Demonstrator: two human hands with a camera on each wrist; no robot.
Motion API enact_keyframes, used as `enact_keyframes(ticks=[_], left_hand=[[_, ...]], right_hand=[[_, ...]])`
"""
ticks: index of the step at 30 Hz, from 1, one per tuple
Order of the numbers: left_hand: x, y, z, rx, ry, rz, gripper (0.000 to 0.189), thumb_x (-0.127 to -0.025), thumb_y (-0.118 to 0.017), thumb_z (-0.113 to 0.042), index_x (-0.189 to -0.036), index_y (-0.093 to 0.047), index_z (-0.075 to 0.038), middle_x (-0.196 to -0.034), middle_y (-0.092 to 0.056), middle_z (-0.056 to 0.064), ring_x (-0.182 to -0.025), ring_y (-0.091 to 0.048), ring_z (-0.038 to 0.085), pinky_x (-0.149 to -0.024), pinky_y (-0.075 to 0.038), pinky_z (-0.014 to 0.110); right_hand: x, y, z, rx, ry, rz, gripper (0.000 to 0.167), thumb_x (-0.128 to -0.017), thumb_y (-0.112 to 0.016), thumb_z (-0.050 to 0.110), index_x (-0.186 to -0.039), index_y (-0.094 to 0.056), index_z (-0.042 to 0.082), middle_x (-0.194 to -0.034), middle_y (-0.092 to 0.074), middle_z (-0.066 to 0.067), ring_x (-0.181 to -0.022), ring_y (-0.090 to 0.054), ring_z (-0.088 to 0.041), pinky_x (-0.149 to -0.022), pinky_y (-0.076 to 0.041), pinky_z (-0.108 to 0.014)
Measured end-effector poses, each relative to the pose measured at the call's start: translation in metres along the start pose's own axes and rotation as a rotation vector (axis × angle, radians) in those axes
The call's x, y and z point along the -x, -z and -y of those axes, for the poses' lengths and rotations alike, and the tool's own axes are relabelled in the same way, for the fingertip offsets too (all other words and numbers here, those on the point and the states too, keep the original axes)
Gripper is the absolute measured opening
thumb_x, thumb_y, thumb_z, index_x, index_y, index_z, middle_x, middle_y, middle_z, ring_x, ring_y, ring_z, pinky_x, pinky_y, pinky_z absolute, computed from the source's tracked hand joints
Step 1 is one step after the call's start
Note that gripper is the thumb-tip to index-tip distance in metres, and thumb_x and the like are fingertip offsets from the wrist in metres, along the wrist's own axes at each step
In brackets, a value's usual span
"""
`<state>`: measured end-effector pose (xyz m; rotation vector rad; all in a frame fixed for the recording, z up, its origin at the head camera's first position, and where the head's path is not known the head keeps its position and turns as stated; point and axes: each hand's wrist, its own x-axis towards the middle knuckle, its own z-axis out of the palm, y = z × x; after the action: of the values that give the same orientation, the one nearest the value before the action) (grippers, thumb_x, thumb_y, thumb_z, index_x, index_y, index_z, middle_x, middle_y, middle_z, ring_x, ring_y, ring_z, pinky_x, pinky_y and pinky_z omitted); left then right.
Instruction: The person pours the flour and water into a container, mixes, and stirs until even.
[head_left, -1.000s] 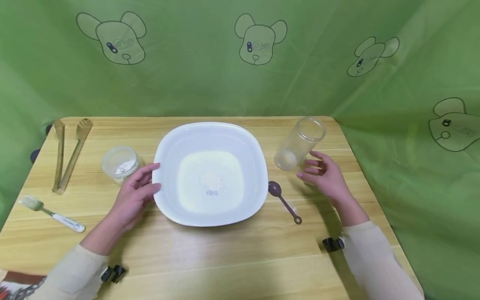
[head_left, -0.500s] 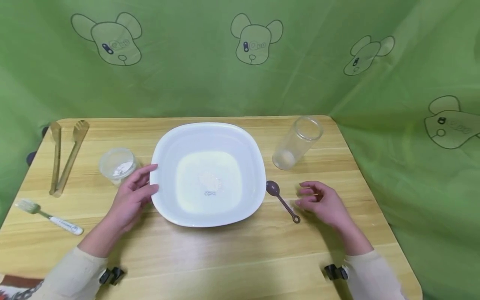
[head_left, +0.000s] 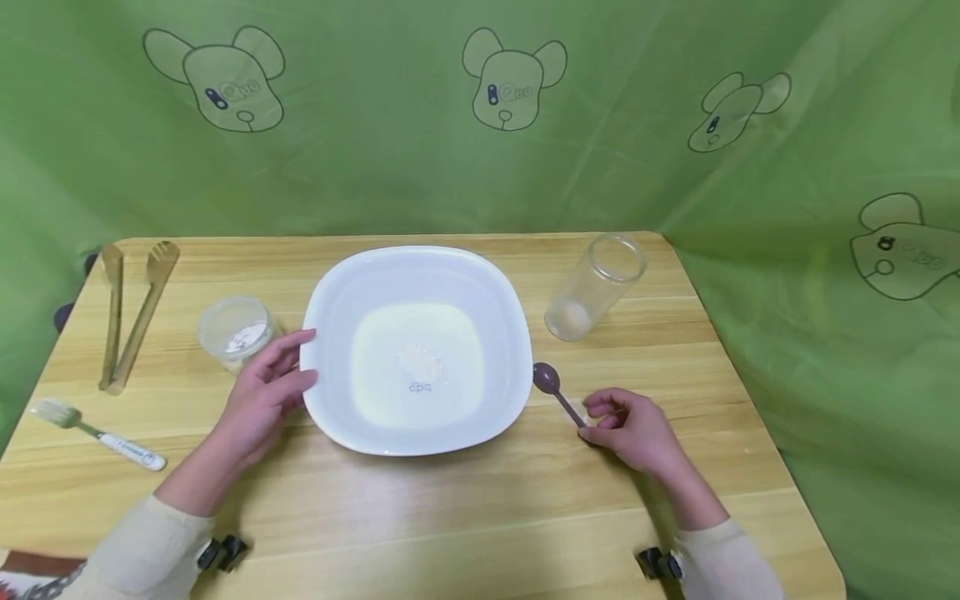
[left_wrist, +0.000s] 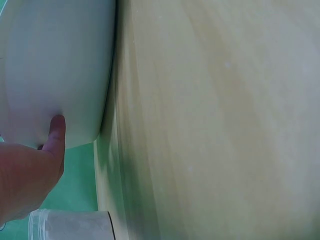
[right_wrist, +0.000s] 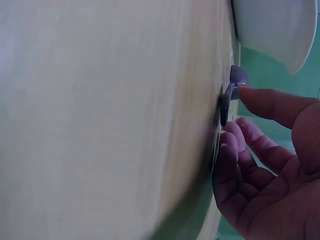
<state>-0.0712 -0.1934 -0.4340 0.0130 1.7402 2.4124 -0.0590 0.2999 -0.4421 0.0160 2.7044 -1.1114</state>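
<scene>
A large white basin with rounded corners and small lettering on its floor stands mid-table. My left hand holds its left side, thumb and forefinger at the rim. In the left wrist view, one fingertip presses the basin's outer wall. Right of the basin lies a dark brown, long-handled spoon, its bowl beside the basin's edge. The thumb and fingers of my right hand pinch its handle near the end, hiding the ring there. The right wrist view shows the spoon low over the table, with the thumb on it.
A tall clear glass with something whitish at its bottom stands back right. A small clear tub with white contents sits left of the basin. Wooden tongs and a fork lie farther left. A green curtain hangs behind.
My right hand has come away from beside the glass, moving toward me, and has taken hold of the spoon's handle. The left hand stays at the basin.
</scene>
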Motion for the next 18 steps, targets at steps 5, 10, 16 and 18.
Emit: enact_keyframes(ticks=[5,10,16,18], left_hand=[[0.0003,0.0002,0.0003,0.004,-0.005,0.003,0.050,-0.095,-0.059,0.007,-0.143,-0.049,-0.005,-0.138,-0.055,0.012,-0.108,-0.063,0.023,-0.081,-0.058,0.030],[0.0005,-0.0003,-0.0003,0.003,0.000,-0.003,0.050,-0.096,-0.059,0.006,-0.143,-0.049,-0.005,-0.139,-0.053,0.013,-0.109,-0.062,0.023,-0.082,-0.058,0.030],[0.0009,-0.0006,-0.0005,0.001,0.003,-0.004,0.050,-0.096,-0.060,0.005,-0.144,-0.049,-0.005,-0.139,-0.053,0.013,-0.110,-0.062,0.023,-0.082,-0.058,0.030],[0.0007,-0.0005,-0.0002,0.003,0.005,-0.004,0.050,-0.096,-0.060,0.005,-0.144,-0.049,-0.005,-0.139,-0.053,0.012,-0.110,-0.062,0.023,-0.083,-0.058,0.030]], right_hand=[[0.0010,-0.0026,0.0031,0.064,-0.004,0.003,0.035,-0.076,-0.087,0.012,-0.104,-0.069,0.003,-0.089,-0.066,-0.004,-0.076,-0.059,-0.020,-0.064,-0.052,-0.028],[0.0040,-0.0043,0.0047,0.072,-0.034,0.009,0.033,-0.075,-0.087,0.010,-0.099,-0.067,0.002,-0.082,-0.064,-0.002,-0.073,-0.059,-0.019,-0.062,-0.051,-0.028],[0.0048,-0.0056,0.0075,0.091,-0.055,0.005,0.030,-0.074,-0.086,0.008,-0.097,-0.066,0.003,-0.080,-0.065,-0.002,-0.073,-0.060,-0.018,-0.065,-0.052,-0.031],[0.0046,-0.0059,0.0085,0.110,-0.061,0.003,0.029,-0.074,-0.085,0.008,-0.096,-0.066,0.004,-0.080,-0.065,-0.001,-0.073,-0.060,-0.018,-0.067,-0.051,-0.032]])
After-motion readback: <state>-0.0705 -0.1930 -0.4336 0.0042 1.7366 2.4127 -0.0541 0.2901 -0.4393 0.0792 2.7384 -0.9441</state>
